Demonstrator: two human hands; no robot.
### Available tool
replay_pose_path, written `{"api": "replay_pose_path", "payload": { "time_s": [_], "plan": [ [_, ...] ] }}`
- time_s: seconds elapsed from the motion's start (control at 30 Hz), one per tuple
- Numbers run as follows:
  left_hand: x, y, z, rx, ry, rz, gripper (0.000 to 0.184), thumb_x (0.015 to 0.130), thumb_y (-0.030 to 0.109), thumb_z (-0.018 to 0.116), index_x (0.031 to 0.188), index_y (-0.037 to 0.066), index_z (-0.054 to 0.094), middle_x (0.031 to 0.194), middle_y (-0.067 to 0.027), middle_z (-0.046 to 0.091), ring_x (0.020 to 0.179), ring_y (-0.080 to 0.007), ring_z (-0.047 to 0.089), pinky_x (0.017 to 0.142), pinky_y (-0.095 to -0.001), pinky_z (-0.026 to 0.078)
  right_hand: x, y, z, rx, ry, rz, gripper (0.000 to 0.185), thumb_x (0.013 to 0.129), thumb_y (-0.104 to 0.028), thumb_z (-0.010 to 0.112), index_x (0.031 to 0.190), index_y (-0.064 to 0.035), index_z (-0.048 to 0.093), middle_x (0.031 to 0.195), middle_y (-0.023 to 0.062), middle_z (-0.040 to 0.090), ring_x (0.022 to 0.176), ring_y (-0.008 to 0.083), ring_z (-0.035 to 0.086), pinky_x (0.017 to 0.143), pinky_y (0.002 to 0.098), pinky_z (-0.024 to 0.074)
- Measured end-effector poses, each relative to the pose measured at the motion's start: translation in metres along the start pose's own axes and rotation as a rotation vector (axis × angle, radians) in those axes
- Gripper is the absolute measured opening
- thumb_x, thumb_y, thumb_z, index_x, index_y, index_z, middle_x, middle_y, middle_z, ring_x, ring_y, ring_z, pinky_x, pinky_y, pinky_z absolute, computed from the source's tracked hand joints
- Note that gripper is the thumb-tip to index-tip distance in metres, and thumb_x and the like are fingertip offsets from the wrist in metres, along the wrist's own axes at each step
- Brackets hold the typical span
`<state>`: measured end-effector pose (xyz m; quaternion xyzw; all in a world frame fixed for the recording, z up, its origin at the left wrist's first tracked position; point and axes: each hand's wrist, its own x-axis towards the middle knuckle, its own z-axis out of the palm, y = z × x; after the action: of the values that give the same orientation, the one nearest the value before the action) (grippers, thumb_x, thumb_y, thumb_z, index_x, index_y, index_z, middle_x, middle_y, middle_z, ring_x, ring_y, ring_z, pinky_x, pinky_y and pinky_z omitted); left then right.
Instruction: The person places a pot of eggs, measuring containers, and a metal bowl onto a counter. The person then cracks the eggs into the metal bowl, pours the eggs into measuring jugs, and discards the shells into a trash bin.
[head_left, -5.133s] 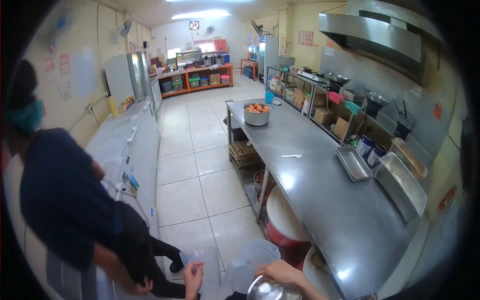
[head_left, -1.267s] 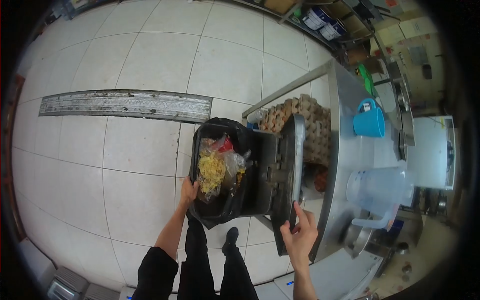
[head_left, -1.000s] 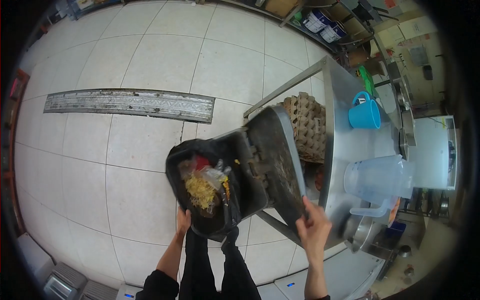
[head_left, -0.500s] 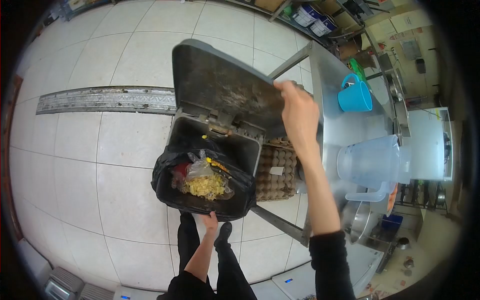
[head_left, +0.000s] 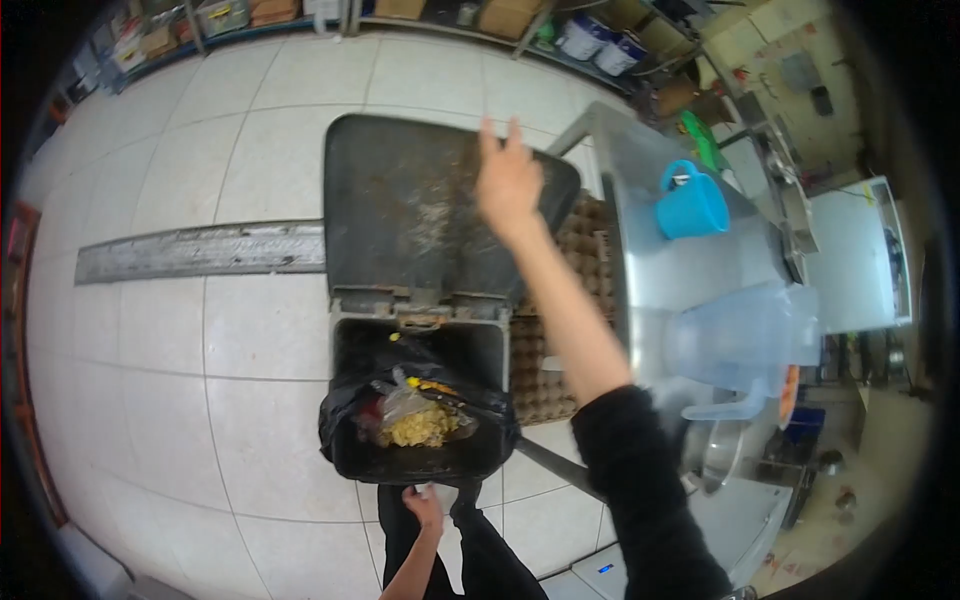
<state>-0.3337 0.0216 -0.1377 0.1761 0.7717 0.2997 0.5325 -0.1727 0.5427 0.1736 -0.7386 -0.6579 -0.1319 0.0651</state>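
A dark pedal bin stands before me, its stained grey lid [head_left: 400, 200] swung back. Inside, the black bin bag [head_left: 340, 425] holds yellow food scraps [head_left: 422, 425], clear plastic and something red. My right hand [head_left: 510, 185] is over the upper right part of the lid, fingers stretched and apart, slightly blurred. Whether it touches the lid I cannot tell. Just below the bin's near rim is my left hand [head_left: 424, 508], with thumb and fingers parted and nothing visible in it.
At right, a steel table [head_left: 640, 270] carries a blue jug [head_left: 692, 205] and a clear plastic pitcher [head_left: 735, 340]. Egg trays [head_left: 540, 385] are stacked beside the bin. A metal floor strip [head_left: 200, 248] runs left. Shelves [head_left: 440, 28] line the far side.
The lid has swung further back. My right hand has let go of its edge and moved left and up. My left hand has come off the near rim, towards my legs.
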Motion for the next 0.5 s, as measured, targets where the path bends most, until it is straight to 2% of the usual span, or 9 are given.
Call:
{"api": "replay_pose_path", "payload": {
  "time_s": [0.07,0.13,0.2,0.23,0.27,0.37,0.43,0.47,0.5],
  "plan": [
    [-0.005,0.044,-0.021,-0.149,0.198,0.113,0.058,0.078,0.003,0.064,0.125,0.0,0.03,0.096,-0.0099,0.043,0.082,-0.0171,0.05,0.072,-0.0289,0.045,-0.039,-0.019,-0.03,0.353,0.235,-0.052,0.061,0.084,-0.002,0.052,0.141,-0.012,0.033,0.131,0.0297,0.041,0.107,0.0396,0.052,0.089,0.047,0.0443],
    [-0.002,0.084,-0.034,0.035,0.328,0.304,0.056,0.076,0.001,0.056,0.127,-0.001,0.033,0.101,-0.0094,0.039,0.086,-0.0198,0.043,0.079,-0.0323,0.041,-0.095,-0.026,-0.093,0.813,0.0,-0.047,0.055,0.077,0.004,0.048,0.132,-0.0039,0.043,0.121,0.027,0.047,0.109,0.0406,0.05,0.093,0.0435,0.0423],
    [-0.011,0.16,-0.036,-0.011,0.317,0.497,0.056,0.08,0.004,0.055,0.129,-0.001,0.03,0.103,-0.0101,0.035,0.096,-0.0211,0.037,0.088,-0.0341,0.035,-0.158,0.002,-0.144,1.302,-0.285,-0.402,0.035,0.081,-0.006,0.053,0.115,-0.0013,0.053,0.101,0.0188,0.058,0.095,0.0335,0.055,0.081,0.0417,0.0443],
    [-0.025,0.207,-0.034,-0.005,0.271,0.496,0.053,0.083,0.004,0.054,0.13,-0.001,0.03,0.107,-0.0104,0.037,0.097,-0.0214,0.038,0.09,-0.0344,0.034,-0.172,0.036,-0.199,1.088,-0.818,-0.557,0.029,0.083,-0.01,0.054,0.11,-0.0019,0.055,0.095,0.0182,0.061,0.087,0.0326,0.057,0.076,0.0414,0.045],
    [-0.047,0.251,-0.024,0.008,0.268,0.648,0.049,0.085,0.005,0.053,0.129,-0.001,0.031,0.11,-0.0109,0.039,0.1,-0.0217,0.04,0.091,-0.0339,0.035,-0.204,0.074,-0.222,1.431,-0.968,-0.634,0.025,0.086,-0.013,0.054,0.108,-0.0016,0.057,0.092,0.0193,0.062,0.082,0.0348,0.058,0.073,0.0411,0.0457],
    [-0.137,0.34,0.017,-0.198,0.016,0.667,0.043,0.091,0.004,0.044,0.132,-0.001,0.031,0.122,-0.0147,0.041,0.113,-0.0246,0.043,0.098,-0.037,0.035,-0.267,0.21,-0.293,1.732,-0.831,-0.687,0.022,0.09,-0.012,0.057,0.105,0.0033,0.063,0.092,0.0194,0.065,0.08,0.0299,0.064,0.066,0.037,0.0489],
    [-0.181,0.357,0.048,-0.16,-0.529,0.889,0.047,0.088,0.005,0.049,0.132,0.0,0.033,0.123,-0.016,0.042,0.115,-0.0253,0.043,0.099,-0.0377,0.034,-0.304,0.308,-0.331,1.551,-0.389,0.04,0.026,0.092,-0.019,0.054,0.106,0.0013,0.064,0.09,0.0102,0.068,0.083,0.0189,0.064,0.074,0.0294,0.0494],
    [-0.207,0.364,0.069,-0.17,-0.531,0.922,0.047,0.088,0.005,0.049,0.132,0.0,0.033,0.123,-0.016,0.042,0.115,-0.0253,0.043,0.099,-0.0377,0.034,-0.322,0.349,-0.339,1.354,-0.095,0.432,0.026,0.093,-0.017,0.052,0.108,0.0005,0.063,0.091,0.0076,0.068,0.087,0.0168,0.063,0.078,0.0292,0.0481],
    [-0.239,0.369,0.088,0.027,-0.569,1.005,0.054,0.084,0.01,0.056,0.131,-0.001,0.033,0.122,-0.017,0.041,0.114,-0.0274,0.042,0.098,-0.0398,0.033,-0.329,0.406,-0.333,1.007,0.12,0.52,0.027,0.093,-0.017,0.051,0.112,0.0,0.061,0.094,0.0071,0.066,0.09,0.0165,0.061,0.083,0.0305,0.0469]
  ]
}}
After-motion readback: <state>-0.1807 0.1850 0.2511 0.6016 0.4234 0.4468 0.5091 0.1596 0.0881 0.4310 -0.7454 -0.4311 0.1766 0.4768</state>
